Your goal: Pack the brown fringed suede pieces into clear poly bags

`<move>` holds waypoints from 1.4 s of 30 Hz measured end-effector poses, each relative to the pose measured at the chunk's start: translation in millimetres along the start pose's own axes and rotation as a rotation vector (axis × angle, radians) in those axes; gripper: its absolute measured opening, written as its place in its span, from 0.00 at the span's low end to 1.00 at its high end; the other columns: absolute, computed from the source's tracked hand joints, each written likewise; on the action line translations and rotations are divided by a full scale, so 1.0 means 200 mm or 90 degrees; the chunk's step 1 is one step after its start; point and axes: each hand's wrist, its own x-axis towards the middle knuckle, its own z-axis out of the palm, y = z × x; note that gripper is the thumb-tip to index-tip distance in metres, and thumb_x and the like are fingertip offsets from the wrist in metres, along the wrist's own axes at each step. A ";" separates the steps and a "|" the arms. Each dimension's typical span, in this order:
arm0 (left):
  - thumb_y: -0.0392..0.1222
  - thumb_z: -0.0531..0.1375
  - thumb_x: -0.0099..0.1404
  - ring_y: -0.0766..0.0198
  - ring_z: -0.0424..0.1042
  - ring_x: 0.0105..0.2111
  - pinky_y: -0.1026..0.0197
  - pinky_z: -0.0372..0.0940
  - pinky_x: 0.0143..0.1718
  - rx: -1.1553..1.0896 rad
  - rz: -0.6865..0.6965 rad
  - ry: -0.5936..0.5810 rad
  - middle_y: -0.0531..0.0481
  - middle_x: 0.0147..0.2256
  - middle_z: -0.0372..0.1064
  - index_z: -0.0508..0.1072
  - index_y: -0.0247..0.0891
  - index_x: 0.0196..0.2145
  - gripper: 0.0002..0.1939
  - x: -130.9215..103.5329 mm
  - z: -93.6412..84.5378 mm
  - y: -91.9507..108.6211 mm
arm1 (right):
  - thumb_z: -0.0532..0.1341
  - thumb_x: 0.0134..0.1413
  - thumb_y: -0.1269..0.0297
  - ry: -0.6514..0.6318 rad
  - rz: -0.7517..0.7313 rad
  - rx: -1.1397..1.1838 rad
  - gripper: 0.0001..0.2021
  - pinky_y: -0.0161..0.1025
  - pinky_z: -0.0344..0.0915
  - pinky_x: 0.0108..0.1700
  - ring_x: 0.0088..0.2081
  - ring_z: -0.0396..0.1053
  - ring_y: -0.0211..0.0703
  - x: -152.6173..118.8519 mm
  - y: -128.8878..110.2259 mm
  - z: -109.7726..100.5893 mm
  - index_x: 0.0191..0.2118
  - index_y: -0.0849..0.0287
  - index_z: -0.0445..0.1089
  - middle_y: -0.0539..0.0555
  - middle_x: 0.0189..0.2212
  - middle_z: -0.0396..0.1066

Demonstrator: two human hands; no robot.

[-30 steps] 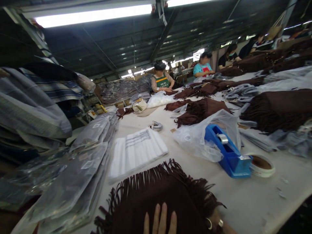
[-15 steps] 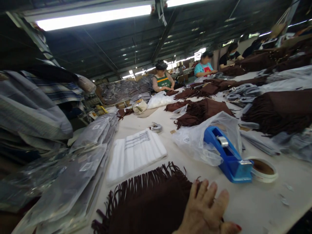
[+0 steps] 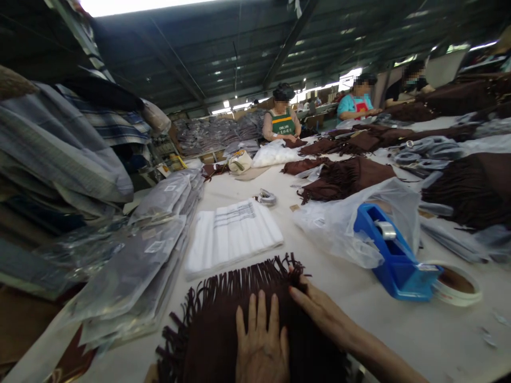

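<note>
A dark brown fringed scarf (image 3: 215, 335) lies folded on the table in front of me, its fringe pointing away. My left hand (image 3: 261, 343) rests flat on the middle of the scarf, fingers stretched out. At the scarf's far right corner, my right hand (image 3: 313, 300) pinches the edge by the fringe, thumb on top. Just beyond the fringe is a folded white cloth with grey stripes (image 3: 235, 234). A blue tape dispenser (image 3: 393, 260) stands to the right, partly against a clear plastic bag (image 3: 339, 229).
Bagged grey items (image 3: 131, 266) are stacked at the left. A wide tape roll (image 3: 457, 284) lies beside the dispenser. More brown scarves (image 3: 351, 178) cover the far right of the table. Co-workers (image 3: 281, 119) work across it. Hanging cloths (image 3: 75, 143) fill the left side.
My left hand has moved left from the scarf's right edge onto its middle. My right hand has come into view and taken hold of the far right corner. The view has shifted slightly.
</note>
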 end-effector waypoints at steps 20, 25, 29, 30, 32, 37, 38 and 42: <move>0.40 0.47 0.64 0.58 0.63 0.54 0.53 0.56 0.58 -0.457 -0.434 -0.004 0.43 0.51 0.67 0.69 0.37 0.50 0.20 -0.02 -0.28 -0.35 | 0.47 0.58 0.60 0.199 -0.250 -0.293 0.22 0.58 0.59 0.51 0.53 0.62 0.57 -0.06 -0.10 0.48 0.53 0.65 0.65 0.63 0.51 0.67; 0.36 0.50 0.58 0.53 0.66 0.47 0.49 0.58 0.53 -0.219 -0.598 -0.110 0.40 0.42 0.70 0.71 0.33 0.42 0.16 -0.33 -0.34 -0.80 | 0.47 0.54 0.73 0.197 -0.370 -0.305 0.18 0.62 0.58 0.49 0.57 0.55 0.63 -0.07 -0.12 0.42 0.40 0.54 0.73 0.60 0.49 0.69; 0.36 0.55 0.54 0.58 0.69 0.41 0.58 0.62 0.46 -0.221 -0.643 -0.212 0.44 0.38 0.70 0.70 0.34 0.38 0.13 -0.46 -0.36 -0.90 | 0.47 0.49 0.80 0.200 -0.439 -0.311 0.20 0.64 0.60 0.45 0.62 0.42 0.68 -0.06 -0.12 0.39 0.36 0.55 0.74 0.64 0.47 0.69; 0.37 0.57 0.53 0.59 0.70 0.39 0.60 0.63 0.43 -0.222 -0.653 -0.237 0.45 0.36 0.71 0.70 0.34 0.37 0.13 -0.46 -0.35 -0.90 | 0.47 0.49 0.80 0.199 -0.440 -0.310 0.21 0.65 0.60 0.45 0.63 0.41 0.68 -0.06 -0.12 0.39 0.36 0.55 0.74 0.64 0.47 0.69; 0.37 0.59 0.50 0.60 0.70 0.34 0.62 0.62 0.37 -0.223 -0.676 -0.284 0.48 0.31 0.71 0.69 0.34 0.38 0.15 -0.44 -0.34 -0.89 | 0.47 0.49 0.80 0.194 -0.436 -0.308 0.21 0.65 0.60 0.45 0.63 0.41 0.68 -0.06 -0.12 0.39 0.36 0.55 0.74 0.64 0.47 0.69; 0.34 0.59 0.51 0.62 0.71 0.30 0.65 0.60 0.31 -0.219 -0.732 -0.360 0.51 0.28 0.71 0.67 0.35 0.38 0.14 -0.44 -0.39 -0.90 | 0.48 0.50 0.80 0.188 -0.444 -0.319 0.20 0.65 0.62 0.44 0.62 0.44 0.70 -0.07 -0.11 0.39 0.37 0.57 0.74 0.65 0.47 0.69; 0.33 0.57 0.52 0.62 0.72 0.32 0.65 0.60 0.32 -0.207 -0.747 -0.366 0.50 0.29 0.72 0.66 0.34 0.40 0.15 -0.47 -0.43 -0.91 | 0.48 0.49 0.80 0.187 -0.451 -0.322 0.20 0.65 0.62 0.43 0.61 0.44 0.70 -0.07 -0.11 0.39 0.37 0.57 0.74 0.66 0.47 0.69; 0.31 0.55 0.56 0.52 0.68 0.46 0.55 0.60 0.44 -0.100 -0.779 -0.369 0.38 0.45 0.69 0.56 0.30 0.56 0.28 -0.59 -0.59 -0.86 | 0.48 0.47 0.82 0.189 -0.461 -0.325 0.21 0.66 0.64 0.41 0.60 0.46 0.72 -0.06 -0.13 0.37 0.35 0.58 0.75 0.67 0.46 0.69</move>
